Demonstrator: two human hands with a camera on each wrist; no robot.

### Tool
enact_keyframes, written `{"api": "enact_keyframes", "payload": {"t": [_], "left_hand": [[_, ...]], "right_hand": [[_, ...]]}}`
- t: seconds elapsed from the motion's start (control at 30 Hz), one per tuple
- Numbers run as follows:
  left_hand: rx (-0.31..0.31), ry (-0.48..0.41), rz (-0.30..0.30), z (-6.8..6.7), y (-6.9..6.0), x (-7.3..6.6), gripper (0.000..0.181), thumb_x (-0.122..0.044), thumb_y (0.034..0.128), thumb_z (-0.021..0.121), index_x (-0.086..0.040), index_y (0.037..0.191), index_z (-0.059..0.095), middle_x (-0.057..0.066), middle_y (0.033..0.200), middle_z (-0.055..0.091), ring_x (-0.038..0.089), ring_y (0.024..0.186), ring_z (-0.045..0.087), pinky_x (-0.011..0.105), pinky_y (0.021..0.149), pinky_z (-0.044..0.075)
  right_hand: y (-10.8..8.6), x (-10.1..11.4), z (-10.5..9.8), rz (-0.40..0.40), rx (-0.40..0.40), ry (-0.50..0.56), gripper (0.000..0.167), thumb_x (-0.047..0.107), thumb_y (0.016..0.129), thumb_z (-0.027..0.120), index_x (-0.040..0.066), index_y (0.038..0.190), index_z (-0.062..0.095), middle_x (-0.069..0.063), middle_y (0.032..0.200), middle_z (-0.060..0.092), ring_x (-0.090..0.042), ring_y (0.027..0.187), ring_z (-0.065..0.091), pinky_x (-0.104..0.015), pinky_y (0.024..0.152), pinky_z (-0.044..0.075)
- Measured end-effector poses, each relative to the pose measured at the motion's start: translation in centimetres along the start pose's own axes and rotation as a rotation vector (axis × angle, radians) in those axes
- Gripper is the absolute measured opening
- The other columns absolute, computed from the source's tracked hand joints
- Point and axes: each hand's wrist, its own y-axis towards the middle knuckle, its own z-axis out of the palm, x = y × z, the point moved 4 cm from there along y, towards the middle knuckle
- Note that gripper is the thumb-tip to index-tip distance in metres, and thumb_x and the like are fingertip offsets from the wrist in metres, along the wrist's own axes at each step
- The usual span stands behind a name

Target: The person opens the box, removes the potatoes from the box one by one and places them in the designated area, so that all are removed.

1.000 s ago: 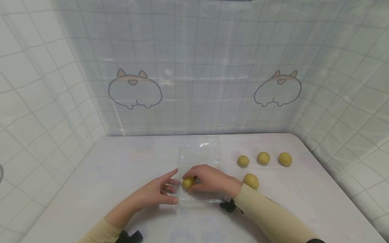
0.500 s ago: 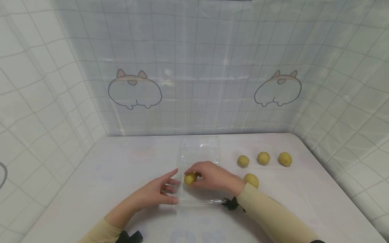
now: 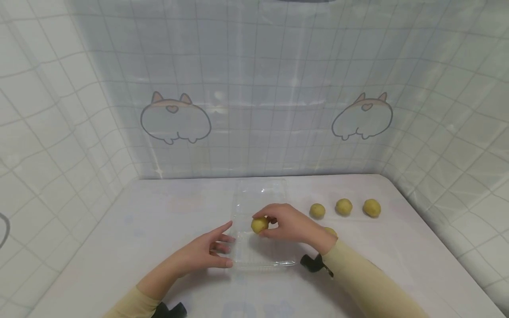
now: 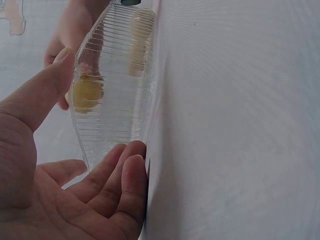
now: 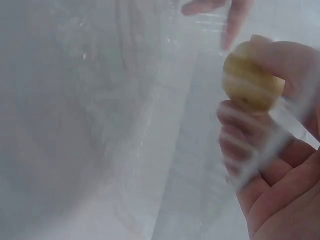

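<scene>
My right hand (image 3: 292, 225) pinches a small yellow potato (image 3: 259, 225) between thumb and fingers, above the base of a clear plastic clamshell box (image 3: 264, 264). In the right wrist view the held potato (image 5: 250, 80) shows a dark spot, and part of the box blurs across the hand. The box's lid (image 3: 260, 194) lies folded back toward the wall. My left hand (image 3: 203, 254) is at the box's left side, fingers spread and relaxed. In the left wrist view its thumb and fingertips are at the ribbed wall (image 4: 112, 117) of the box.
To the right of the box, three potatoes lie in a row: a small one (image 3: 317, 211), a middle one (image 3: 343, 207) and a larger one (image 3: 372, 208). Another potato (image 3: 330, 231) is mostly hidden behind my right wrist. A grid-patterned curtain (image 3: 270, 145) rises behind the table.
My right hand has moved right and away from me, lifting the potato from the front left of the box. It now covers more of the potato near my wrist. My left hand stays put.
</scene>
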Motion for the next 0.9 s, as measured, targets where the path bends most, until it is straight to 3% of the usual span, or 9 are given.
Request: {"api": "enact_keyframes", "payload": {"t": [0.43, 0.9], "left_hand": [[-0.008, -0.005, 0.005, 0.0, -0.1, 0.2, 0.101, -0.029, 0.0811, 0.084, -0.017, 0.159, 0.021, 0.006, 0.138, 0.055, 0.022, 0.116, 0.058, 0.046, 0.098, 0.047], [-0.004, 0.011, 0.013, 0.0, -0.1, -0.2, 0.1, -0.03, 0.0817, 0.083, -0.018, 0.159, 0.021, 0.007, 0.138, 0.054, 0.022, 0.116, 0.058, 0.046, 0.098, 0.047]], "right_hand": [[-2.4, -1.4, -2.2, 0.012, -0.071, 0.057, 0.042, 0.021, 0.085, 0.081, 0.015, 0.124, 0.067, 0.014, 0.115, 0.065, -0.004, 0.098, 0.063, -0.025, 0.085, 0.054], [-6.2, -3.3, -5.3, 0.105, -0.158, 0.024, 0.043, 0.023, 0.085, 0.081, 0.018, 0.125, 0.066, 0.011, 0.118, 0.065, -0.008, 0.099, 0.064, -0.027, 0.087, 0.053]]}}
